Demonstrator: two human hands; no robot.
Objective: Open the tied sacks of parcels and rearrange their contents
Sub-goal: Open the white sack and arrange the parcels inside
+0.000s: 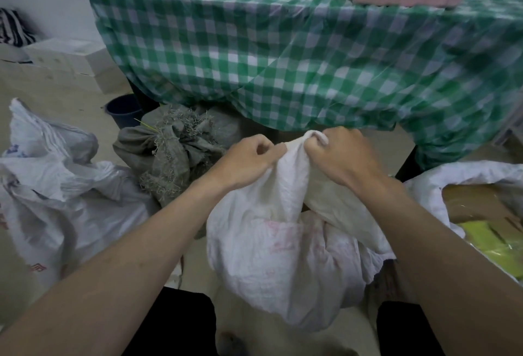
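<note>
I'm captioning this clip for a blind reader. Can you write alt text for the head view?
Both hands, left hand and right hand, grip the bunched neck of a white sack on the floor. A tied grey burlap sack sits behind it, before a table with a green checked cloth.

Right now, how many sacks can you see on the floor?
4. A white sack in the middle, gripped by the left hand and right hand; a crumpled white one left; a grey tied one behind; an open one right. More may hide under the table.
</note>
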